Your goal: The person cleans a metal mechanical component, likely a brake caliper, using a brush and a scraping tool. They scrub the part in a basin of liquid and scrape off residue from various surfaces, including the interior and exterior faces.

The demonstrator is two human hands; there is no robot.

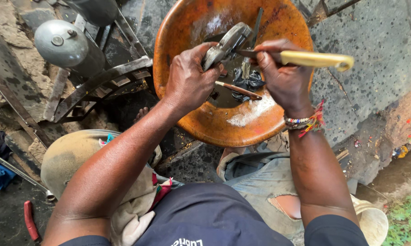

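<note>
My left hand (189, 77) grips a grey metal engine part (227, 43) over an orange basin (182, 27). My right hand (282, 75) holds a tool with a yellow handle (317, 59), its metal tip against the part. The basin holds dark oily liquid, a black rag (248, 82) and a thin brush (237, 89). White foam lies on the basin's inner wall. A beaded bracelet is on my right wrist.
A grey metal cylinder (62, 43) and a rusty steel frame (101, 84) stand at the left. A red-handled tool (30, 221) lies on the dark ground at bottom left. A white bucket rim (374, 221) shows at bottom right, beside grass. A concrete slab lies to the right.
</note>
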